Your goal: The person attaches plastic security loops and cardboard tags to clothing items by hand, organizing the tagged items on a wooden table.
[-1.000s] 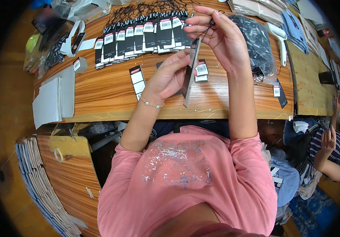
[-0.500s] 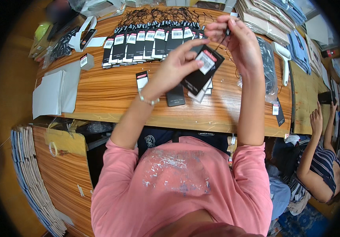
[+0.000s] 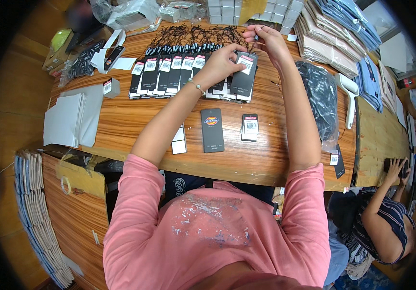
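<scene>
Left hand: thumb and fingers of the left hand (image 3: 220, 65) pinch the upper left side of 1 black tag (image 3: 243, 79).
Right hand: the right hand (image 3: 272, 46) pinches the tag's black cord (image 3: 255, 42) near its top, remaining fingers loosely curled.
Held tag: over the right end of the tag row (image 3: 169, 72); I cannot tell whether they touch.
Front edge: the table (image 3: 135, 116) ends just before the pink shirt (image 3: 208, 222); both forearms cross this edge.
Wood between row and edge: 1 black tag lying flat (image 3: 212, 130), 1 small tag pile (image 3: 250, 128) to its right, 1 white-labelled strip (image 3: 179, 140) partly under the left forearm.
Right edge: 1 loose tag (image 3: 340, 162) near the corner; a white-handled tool (image 3: 349, 96) lies beside a bag.
Clear bag, right: this plastic bag (image 3: 314, 96) is full of small dark pieces.
Clear bag, far left: another bag (image 3: 85, 63) holds dark pieces.
Back edge: small white boxes (image 3: 225, 10) stand stacked, yellow tape (image 3: 252, 9) across them.
Left edge: white sheets (image 3: 64, 116), with 1 small box (image 3: 112, 88) nearby.
</scene>
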The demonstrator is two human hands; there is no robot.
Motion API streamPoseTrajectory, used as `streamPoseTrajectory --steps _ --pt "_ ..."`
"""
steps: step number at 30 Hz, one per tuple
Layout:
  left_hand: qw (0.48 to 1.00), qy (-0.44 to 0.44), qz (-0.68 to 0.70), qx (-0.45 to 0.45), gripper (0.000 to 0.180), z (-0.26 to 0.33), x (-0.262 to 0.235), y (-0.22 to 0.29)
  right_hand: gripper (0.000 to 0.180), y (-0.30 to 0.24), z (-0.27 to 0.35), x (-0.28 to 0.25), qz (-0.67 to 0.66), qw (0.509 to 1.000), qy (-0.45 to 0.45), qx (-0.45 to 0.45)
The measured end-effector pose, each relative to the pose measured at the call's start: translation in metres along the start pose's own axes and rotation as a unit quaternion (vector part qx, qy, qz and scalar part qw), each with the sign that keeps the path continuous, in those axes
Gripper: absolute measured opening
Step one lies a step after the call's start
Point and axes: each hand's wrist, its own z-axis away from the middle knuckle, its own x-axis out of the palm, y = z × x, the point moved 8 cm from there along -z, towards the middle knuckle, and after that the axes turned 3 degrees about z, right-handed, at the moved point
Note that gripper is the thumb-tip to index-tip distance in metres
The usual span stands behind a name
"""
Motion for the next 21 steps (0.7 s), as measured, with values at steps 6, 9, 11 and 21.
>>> streamPoseTrajectory --steps 6,9,11,21 --pt "0.943 0.028 -0.314 0.103 0.038 -0.003 0.001 0.011 0.026 0.016 -0.014 0.001 0.017 0.999 -0.019 0.021" --pt "0.921 0.021 -0.371 0.119 0.039 0.004 0.003 0.015 0.026 0.023 -0.028 0.001 0.013 0.999 -0.035 0.031" --pt "0.913 0.029 -0.381 0.145 0.041 0.003 0.004 0.019 0.026 0.028 -0.040 0.000 0.006 0.998 -0.046 0.039" --pt "0.913 0.039 -0.364 0.182 0.025 0.021 -0.005 0.040 0.018 0.064 -0.090 -0.002 0.095 0.984 -0.041 0.144"
